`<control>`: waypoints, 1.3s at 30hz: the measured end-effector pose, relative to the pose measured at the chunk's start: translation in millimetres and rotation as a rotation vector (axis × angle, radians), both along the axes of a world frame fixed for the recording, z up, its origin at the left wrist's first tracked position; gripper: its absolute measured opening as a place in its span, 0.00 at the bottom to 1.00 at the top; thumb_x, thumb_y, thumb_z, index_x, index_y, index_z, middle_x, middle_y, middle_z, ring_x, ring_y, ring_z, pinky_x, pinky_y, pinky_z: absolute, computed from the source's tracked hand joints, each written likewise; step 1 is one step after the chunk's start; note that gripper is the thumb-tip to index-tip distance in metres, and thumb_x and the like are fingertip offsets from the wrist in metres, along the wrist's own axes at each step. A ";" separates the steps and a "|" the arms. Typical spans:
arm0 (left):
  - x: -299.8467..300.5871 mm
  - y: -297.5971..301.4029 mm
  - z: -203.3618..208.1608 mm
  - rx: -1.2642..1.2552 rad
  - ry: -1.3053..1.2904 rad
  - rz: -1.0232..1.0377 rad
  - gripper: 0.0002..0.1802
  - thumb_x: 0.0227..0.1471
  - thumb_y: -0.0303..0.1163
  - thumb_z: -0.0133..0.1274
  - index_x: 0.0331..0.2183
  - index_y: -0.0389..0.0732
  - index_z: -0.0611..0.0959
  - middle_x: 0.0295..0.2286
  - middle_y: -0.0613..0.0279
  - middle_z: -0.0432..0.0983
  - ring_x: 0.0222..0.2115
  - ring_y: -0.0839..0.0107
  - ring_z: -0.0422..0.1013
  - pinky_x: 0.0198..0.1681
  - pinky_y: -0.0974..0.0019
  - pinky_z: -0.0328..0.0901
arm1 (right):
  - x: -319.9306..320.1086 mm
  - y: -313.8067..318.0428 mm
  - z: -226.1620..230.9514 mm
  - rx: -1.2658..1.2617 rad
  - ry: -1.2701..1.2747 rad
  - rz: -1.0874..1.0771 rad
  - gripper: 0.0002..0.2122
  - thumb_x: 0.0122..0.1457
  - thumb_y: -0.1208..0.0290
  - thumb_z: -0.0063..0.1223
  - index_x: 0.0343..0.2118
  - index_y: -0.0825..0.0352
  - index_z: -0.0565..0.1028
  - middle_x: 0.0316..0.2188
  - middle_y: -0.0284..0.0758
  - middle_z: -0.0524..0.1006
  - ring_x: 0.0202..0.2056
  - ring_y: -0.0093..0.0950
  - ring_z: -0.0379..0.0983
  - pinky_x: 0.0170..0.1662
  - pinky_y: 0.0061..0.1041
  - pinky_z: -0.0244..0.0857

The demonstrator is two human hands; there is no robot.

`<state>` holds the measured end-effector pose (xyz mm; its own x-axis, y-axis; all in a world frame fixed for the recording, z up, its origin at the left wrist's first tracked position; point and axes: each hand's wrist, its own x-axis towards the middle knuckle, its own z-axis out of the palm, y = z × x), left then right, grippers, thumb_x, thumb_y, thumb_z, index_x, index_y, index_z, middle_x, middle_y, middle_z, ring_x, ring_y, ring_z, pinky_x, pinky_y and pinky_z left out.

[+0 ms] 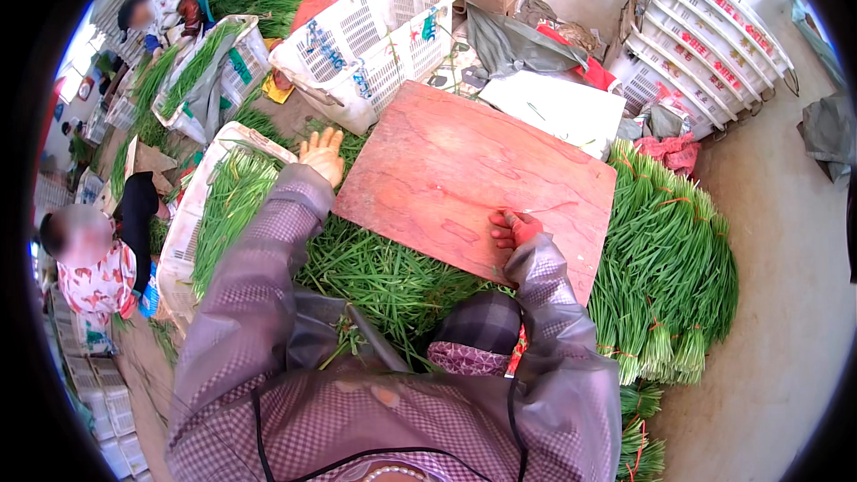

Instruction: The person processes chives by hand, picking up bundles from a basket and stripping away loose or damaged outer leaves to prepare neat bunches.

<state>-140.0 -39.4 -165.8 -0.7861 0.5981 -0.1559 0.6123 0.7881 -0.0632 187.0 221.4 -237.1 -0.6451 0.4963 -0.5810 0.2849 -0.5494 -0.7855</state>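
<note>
My left hand (323, 156), in a yellowish glove, is stretched out open with fingers spread. It holds nothing and lies beside the left corner of a reddish wooden board (428, 156), next to a white crate (234, 132) of long green chive-like stalks (239, 183). Over the right part of the board, my right hand (516, 228), with red finger coverings, is closed in a pinch. A thin red strand (558, 207) trails from its fingertips across the board; it looks like a tie. Loose green stalks (384, 272) lie heaped below the board, near my lap.
Tied green bundles (665, 259) are stacked right of the board. A white crate (357, 54) stands behind it, nested white baskets (705, 36) at the back right. A white sheet (558, 112) lies beyond the board. Two people (89, 259) (165, 13) work at the left among crates.
</note>
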 end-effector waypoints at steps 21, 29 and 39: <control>-28.5 -372.9 80.8 0.652 -0.211 0.258 0.32 0.57 0.43 0.48 0.57 0.35 0.64 0.53 0.47 0.66 0.55 0.60 0.60 0.58 0.62 0.53 | -56.7 8.6 24.0 1.292 -0.021 0.665 0.24 0.54 0.73 0.52 0.56 0.70 0.64 0.52 0.47 0.69 0.52 0.40 0.68 0.54 0.31 0.63; 82.8 -462.8 -19.8 0.445 -0.523 0.574 0.32 0.53 0.44 0.50 0.56 0.37 0.66 0.53 0.46 0.65 0.55 0.57 0.62 0.57 0.63 0.56 | -220.5 -206.6 84.2 1.105 0.377 1.314 0.25 0.53 0.71 0.53 0.56 0.69 0.63 0.49 0.45 0.72 0.50 0.42 0.69 0.54 0.32 0.63; -53.1 -342.0 -39.0 0.138 -0.264 0.435 0.59 0.41 0.54 0.59 0.64 0.46 0.42 0.64 0.52 0.35 0.64 0.54 0.33 0.66 0.58 0.32 | -329.1 -342.6 25.1 1.287 0.516 1.315 0.19 0.56 0.72 0.51 0.52 0.63 0.68 0.48 0.46 0.72 0.50 0.43 0.68 0.55 0.33 0.61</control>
